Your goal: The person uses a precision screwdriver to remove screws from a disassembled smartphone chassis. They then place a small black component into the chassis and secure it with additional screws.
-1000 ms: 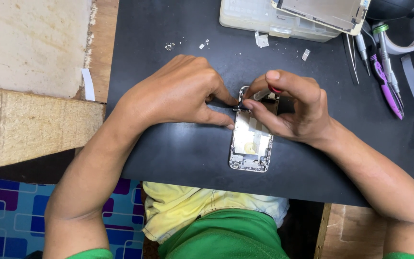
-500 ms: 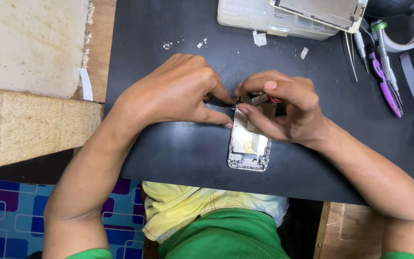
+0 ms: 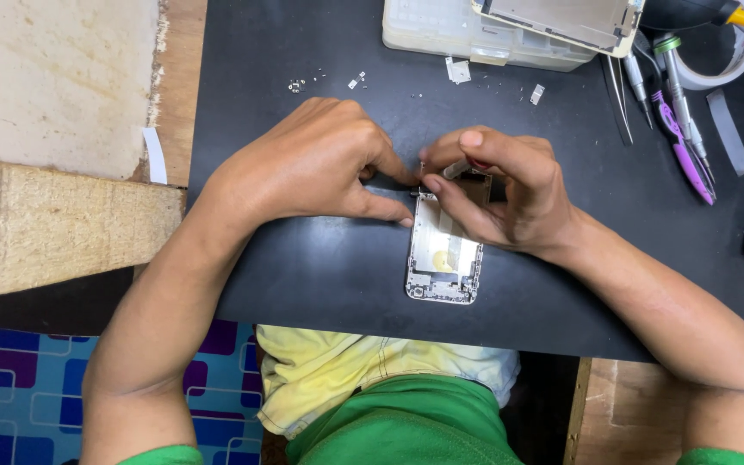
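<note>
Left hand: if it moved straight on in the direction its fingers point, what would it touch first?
The left hand points to the right across the black mat. It would most likely meet the fingertips of the right hand first, at the top edge of the opened phone. They look almost touching; depth is unclear.

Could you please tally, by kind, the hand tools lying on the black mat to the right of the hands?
Slim steel tweezers: 1
Silver-handled screwdrivers: 2, one partly hidden
Purple-handled plastic tool: 1
Total: 4
Both hands, left and right, work at the top edge of the opened silver phone chassis.
</note>
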